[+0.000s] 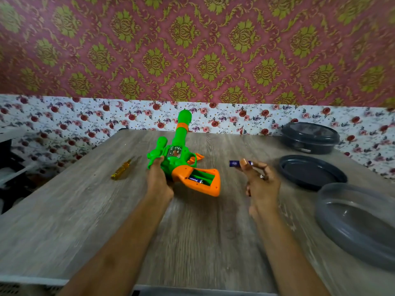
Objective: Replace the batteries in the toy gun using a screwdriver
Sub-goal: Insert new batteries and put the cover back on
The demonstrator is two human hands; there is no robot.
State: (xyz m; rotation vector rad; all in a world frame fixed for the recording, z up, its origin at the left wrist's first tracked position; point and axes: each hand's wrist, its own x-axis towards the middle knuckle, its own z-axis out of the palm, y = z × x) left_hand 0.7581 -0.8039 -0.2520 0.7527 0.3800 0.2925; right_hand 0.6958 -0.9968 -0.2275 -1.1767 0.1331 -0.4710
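Note:
A green and orange toy gun (178, 150) lies on the wooden table (89, 210), barrel pointing away from me. Its orange grip has the battery compartment (202, 177) uncovered, with one blue battery lying inside. My left hand (159, 178) grips the green body just left of the grip. My right hand (259, 180) is raised to the right of the gun and pinches a second blue battery (235, 163) between thumb and fingers. A yellow-handled screwdriver (121, 170) lies on the table left of the gun.
On the right of the table there is a dark round lidded container (310, 137) at the back. A dark lid or plate (312, 173) lies in front of it. A grey translucent dish (357, 223) sits nearest me. A floral wall runs behind the table.

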